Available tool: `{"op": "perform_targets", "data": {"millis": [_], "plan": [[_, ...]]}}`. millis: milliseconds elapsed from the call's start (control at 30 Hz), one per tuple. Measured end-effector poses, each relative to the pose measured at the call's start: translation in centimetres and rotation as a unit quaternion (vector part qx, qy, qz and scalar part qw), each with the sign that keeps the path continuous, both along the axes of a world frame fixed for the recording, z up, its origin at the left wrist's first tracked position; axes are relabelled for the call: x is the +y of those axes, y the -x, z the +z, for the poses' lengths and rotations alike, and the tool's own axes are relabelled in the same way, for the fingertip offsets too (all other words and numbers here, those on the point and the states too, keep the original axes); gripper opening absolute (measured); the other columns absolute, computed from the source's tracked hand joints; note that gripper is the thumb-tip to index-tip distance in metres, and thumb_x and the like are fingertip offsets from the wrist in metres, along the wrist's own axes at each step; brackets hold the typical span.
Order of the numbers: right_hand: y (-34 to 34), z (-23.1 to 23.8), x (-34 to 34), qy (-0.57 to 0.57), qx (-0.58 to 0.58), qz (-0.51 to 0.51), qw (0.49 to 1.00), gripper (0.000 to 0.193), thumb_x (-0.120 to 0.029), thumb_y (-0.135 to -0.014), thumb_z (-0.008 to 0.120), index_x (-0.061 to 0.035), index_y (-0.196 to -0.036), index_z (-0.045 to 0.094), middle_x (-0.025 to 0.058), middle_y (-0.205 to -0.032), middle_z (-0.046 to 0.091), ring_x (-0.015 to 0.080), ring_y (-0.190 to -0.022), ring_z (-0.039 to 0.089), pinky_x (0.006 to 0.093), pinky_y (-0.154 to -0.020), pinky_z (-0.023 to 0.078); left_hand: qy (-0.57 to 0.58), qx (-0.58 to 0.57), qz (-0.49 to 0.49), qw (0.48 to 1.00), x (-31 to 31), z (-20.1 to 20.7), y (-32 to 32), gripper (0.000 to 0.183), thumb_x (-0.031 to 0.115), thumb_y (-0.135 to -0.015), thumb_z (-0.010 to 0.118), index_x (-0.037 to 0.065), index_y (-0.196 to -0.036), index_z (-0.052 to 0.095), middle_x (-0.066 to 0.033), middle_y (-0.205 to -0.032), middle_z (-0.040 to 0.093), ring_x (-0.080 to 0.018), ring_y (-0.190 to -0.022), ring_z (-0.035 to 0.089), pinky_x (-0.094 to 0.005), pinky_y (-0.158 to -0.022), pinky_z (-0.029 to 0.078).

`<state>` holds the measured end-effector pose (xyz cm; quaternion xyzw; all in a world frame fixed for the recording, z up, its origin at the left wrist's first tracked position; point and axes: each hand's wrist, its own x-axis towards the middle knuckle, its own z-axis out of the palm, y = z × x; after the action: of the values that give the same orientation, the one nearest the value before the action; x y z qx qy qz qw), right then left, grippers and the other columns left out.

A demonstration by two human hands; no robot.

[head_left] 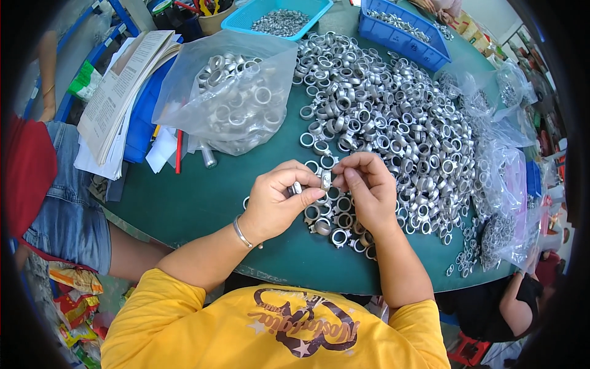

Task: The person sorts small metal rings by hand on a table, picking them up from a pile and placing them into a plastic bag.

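My left hand and my right hand meet over the green table, both pinching one small silver metal ring fitting between their fingertips. A second small silver piece shows between my left fingers. Below and behind my hands lie several loose ring fittings. A large heap of the same silver fittings spreads across the table beyond my hands.
A clear plastic bag of fittings lies at the back left, with papers and a red pen beside it. A teal tray and a blue bin stand at the far edge. More bags sit right. Other people sit left and lower right.
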<state>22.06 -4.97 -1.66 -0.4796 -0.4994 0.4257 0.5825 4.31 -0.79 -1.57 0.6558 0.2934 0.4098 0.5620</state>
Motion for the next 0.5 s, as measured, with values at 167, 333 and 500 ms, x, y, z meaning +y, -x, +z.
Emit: {"op": "perform_targets", "data": {"millis": [167,333,500], "plan": [[-0.2,0.5,0.0,0.071,0.093,0.074,0.99,0.024,-0.017,-0.097,0.045,0.0017,-0.107,0.056,0.0048,-0.081,0.062,0.0086,-0.068,0.059,0.0194,-0.058,0.046,-0.049,0.016,0.0,0.999,-0.2,-0.1,-0.1,0.01,0.001,-0.078,0.07,0.001,-0.086,0.065,-0.0037,-0.086,0.06,-0.0083,-0.074,0.054,-0.0204,-0.063,0.043],[-0.1,0.6,0.0,0.096,0.075,0.115,0.986,0.013,-0.006,-0.091,0.054,0.0012,-0.1,0.059,0.0054,-0.084,0.062,0.01,-0.077,0.061,0.0207,-0.065,0.048,-0.155,0.021,0.004,0.988,0.0,-0.6,0.0,0.014,0.0,-0.079,0.068,0.001,-0.093,0.062,-0.004,-0.085,0.06,-0.0102,-0.071,0.055,-0.0201,-0.059,0.044],[-0.2,0.7,0.2,-0.134,0.006,0.087,0.987,0.027,0.008,-0.071,0.069,-0.0016,-0.095,0.062,0.009,-0.093,0.063,0.0196,-0.095,0.06,0.0301,-0.082,0.049,0.375,-0.082,-0.038,0.922,0.3,1.3,-0.4,0.019,0.012,-0.091,0.055,0.001,-0.106,0.053,-0.0071,-0.086,0.06,-0.0119,-0.066,0.058,-0.018,-0.049,0.045]]}}
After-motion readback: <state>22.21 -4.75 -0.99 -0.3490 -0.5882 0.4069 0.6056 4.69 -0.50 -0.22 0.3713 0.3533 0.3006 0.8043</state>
